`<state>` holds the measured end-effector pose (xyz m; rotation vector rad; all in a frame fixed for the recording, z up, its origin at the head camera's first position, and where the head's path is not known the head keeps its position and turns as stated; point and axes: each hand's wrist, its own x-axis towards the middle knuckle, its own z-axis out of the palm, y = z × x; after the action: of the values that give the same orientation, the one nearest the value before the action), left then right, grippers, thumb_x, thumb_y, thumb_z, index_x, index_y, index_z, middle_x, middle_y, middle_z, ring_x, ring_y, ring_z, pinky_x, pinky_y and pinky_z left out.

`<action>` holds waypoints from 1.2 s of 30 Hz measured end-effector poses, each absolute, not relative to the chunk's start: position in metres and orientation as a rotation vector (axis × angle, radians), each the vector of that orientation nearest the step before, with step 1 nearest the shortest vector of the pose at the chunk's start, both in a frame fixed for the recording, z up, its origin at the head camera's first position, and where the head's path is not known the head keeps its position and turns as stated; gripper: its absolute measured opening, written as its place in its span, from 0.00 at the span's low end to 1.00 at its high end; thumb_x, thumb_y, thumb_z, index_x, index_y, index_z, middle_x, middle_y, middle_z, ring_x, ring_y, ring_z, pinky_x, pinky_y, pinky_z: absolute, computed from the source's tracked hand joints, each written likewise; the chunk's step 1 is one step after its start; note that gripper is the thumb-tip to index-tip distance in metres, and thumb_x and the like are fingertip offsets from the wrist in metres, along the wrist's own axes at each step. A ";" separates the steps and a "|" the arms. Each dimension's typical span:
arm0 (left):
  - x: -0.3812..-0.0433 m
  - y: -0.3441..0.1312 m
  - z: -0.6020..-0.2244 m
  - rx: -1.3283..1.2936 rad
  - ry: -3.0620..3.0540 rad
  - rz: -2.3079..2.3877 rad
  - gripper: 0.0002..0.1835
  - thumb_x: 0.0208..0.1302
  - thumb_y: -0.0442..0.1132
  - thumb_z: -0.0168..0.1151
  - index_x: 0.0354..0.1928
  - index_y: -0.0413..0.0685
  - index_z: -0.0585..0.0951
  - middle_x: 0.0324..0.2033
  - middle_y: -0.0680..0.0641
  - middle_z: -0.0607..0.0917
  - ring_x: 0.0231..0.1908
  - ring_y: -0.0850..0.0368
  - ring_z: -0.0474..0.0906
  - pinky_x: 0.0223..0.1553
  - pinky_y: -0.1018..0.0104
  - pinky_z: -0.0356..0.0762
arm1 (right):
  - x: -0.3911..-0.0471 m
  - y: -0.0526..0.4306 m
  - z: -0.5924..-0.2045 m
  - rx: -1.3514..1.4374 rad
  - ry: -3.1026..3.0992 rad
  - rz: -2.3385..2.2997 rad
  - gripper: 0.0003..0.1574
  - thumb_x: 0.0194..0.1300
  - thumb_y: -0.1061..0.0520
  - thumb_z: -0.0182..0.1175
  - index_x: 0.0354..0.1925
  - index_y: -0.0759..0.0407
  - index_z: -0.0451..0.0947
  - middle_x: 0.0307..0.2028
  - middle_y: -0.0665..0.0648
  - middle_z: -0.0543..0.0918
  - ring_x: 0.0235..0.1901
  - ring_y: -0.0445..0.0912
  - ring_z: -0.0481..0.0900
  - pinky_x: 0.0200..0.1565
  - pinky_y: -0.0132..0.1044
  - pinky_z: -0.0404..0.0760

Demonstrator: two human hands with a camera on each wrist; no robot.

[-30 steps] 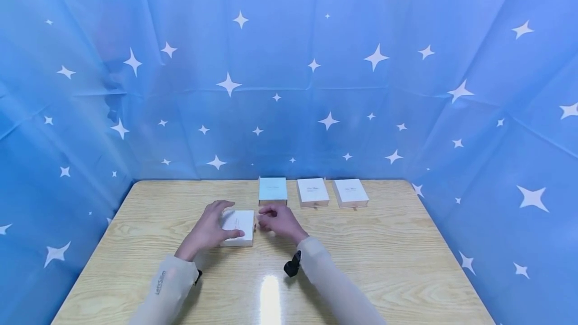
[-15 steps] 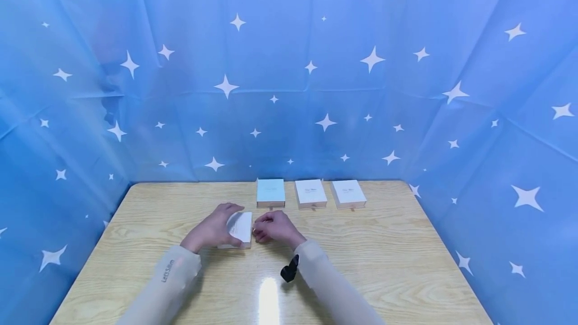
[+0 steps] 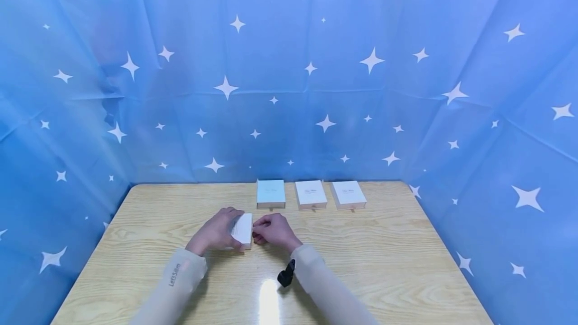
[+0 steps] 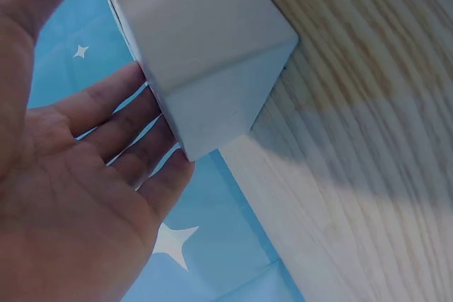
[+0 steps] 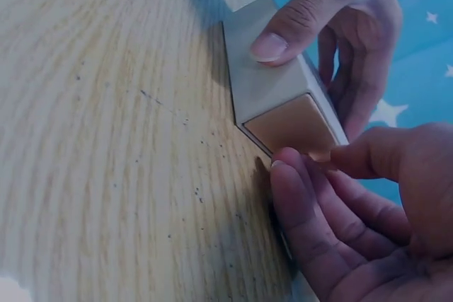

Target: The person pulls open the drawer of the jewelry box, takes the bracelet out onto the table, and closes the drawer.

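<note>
A small white drawer box sits on the table, gripped by my left hand across its two long sides. In the right wrist view the left thumb presses the box's side, and the left wrist view shows the other fingers along the opposite edge. My right hand is at the box's right end. There its thumb and forefinger pinch at the lower edge of the copper-pink drawer front, where the pull tab sits, mostly hidden by the fingertips. The drawer front is flush with the sleeve.
Along the table's far edge stand a light-blue box and two white boxes, each with a small tab at the front. Behind the wooden table hangs a blue curtain with white stars.
My left hand has slid right and covers more of the box. The right fingers have drawn together at the box's tab. The view has shifted slightly.
</note>
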<state>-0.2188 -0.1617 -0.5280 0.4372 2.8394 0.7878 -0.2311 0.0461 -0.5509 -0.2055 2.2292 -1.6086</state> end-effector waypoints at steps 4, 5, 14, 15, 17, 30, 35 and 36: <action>-0.219 -0.160 -0.530 0.404 2.830 0.830 0.56 0.33 0.47 0.90 0.70 0.45 0.74 0.62 0.44 0.79 0.61 0.47 0.74 0.63 0.47 0.76 | -0.232 0.046 -0.556 -0.211 2.255 -1.607 0.07 0.70 0.61 0.63 0.40 0.64 0.87 0.30 0.59 0.90 0.28 0.48 0.89 0.33 0.38 0.89; -0.219 -0.160 -0.530 0.399 2.828 0.839 0.56 0.32 0.47 0.90 0.69 0.45 0.75 0.62 0.45 0.79 0.61 0.47 0.74 0.63 0.47 0.76 | -0.232 0.046 -0.557 -0.212 2.262 -1.604 0.07 0.70 0.61 0.63 0.39 0.63 0.87 0.30 0.59 0.90 0.27 0.48 0.89 0.32 0.38 0.89; -0.218 -0.159 -0.529 0.349 2.800 0.883 0.55 0.32 0.46 0.90 0.69 0.48 0.75 0.62 0.46 0.79 0.60 0.48 0.74 0.63 0.47 0.76 | -0.229 0.046 -0.558 -0.205 2.344 -1.582 0.08 0.69 0.60 0.64 0.33 0.59 0.86 0.26 0.57 0.88 0.23 0.46 0.86 0.27 0.36 0.87; -0.218 -0.159 -0.529 0.347 2.800 0.885 0.55 0.32 0.46 0.90 0.69 0.48 0.74 0.62 0.46 0.79 0.59 0.48 0.74 0.62 0.47 0.76 | -0.228 0.046 -0.558 -0.201 2.353 -1.580 0.07 0.69 0.60 0.65 0.33 0.59 0.86 0.25 0.56 0.88 0.23 0.45 0.86 0.27 0.35 0.86; -0.219 -0.158 -0.529 0.344 2.799 0.893 0.55 0.32 0.45 0.90 0.69 0.48 0.74 0.61 0.46 0.79 0.59 0.49 0.74 0.62 0.47 0.76 | -0.229 0.046 -0.558 -0.198 2.363 -1.580 0.07 0.69 0.60 0.65 0.33 0.60 0.86 0.25 0.55 0.88 0.22 0.45 0.86 0.27 0.35 0.86; -0.219 -0.161 -0.530 0.352 2.809 0.892 0.56 0.30 0.45 0.90 0.69 0.48 0.75 0.61 0.47 0.79 0.59 0.49 0.74 0.61 0.48 0.76 | -0.230 0.050 -0.560 -0.211 2.387 -1.551 0.08 0.69 0.60 0.64 0.32 0.57 0.87 0.25 0.54 0.88 0.23 0.46 0.87 0.27 0.36 0.85; -0.219 -0.161 -0.531 0.340 2.797 0.923 0.56 0.29 0.43 0.91 0.68 0.48 0.75 0.60 0.47 0.80 0.57 0.50 0.74 0.61 0.49 0.76 | -0.229 0.051 -0.560 -0.210 2.395 -1.533 0.08 0.70 0.60 0.64 0.32 0.57 0.87 0.26 0.55 0.89 0.25 0.46 0.87 0.28 0.36 0.85; -0.219 -0.161 -0.531 0.340 2.793 0.930 0.56 0.28 0.43 0.91 0.68 0.48 0.75 0.59 0.47 0.80 0.57 0.50 0.74 0.60 0.49 0.76 | -0.228 0.051 -0.560 -0.208 2.400 -1.528 0.08 0.70 0.60 0.64 0.32 0.57 0.87 0.27 0.55 0.89 0.25 0.46 0.87 0.28 0.36 0.85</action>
<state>-0.2185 -0.1613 -0.5310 0.3399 2.7933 0.9301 -0.2283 0.0514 -0.5595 -0.2081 2.4005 -1.5277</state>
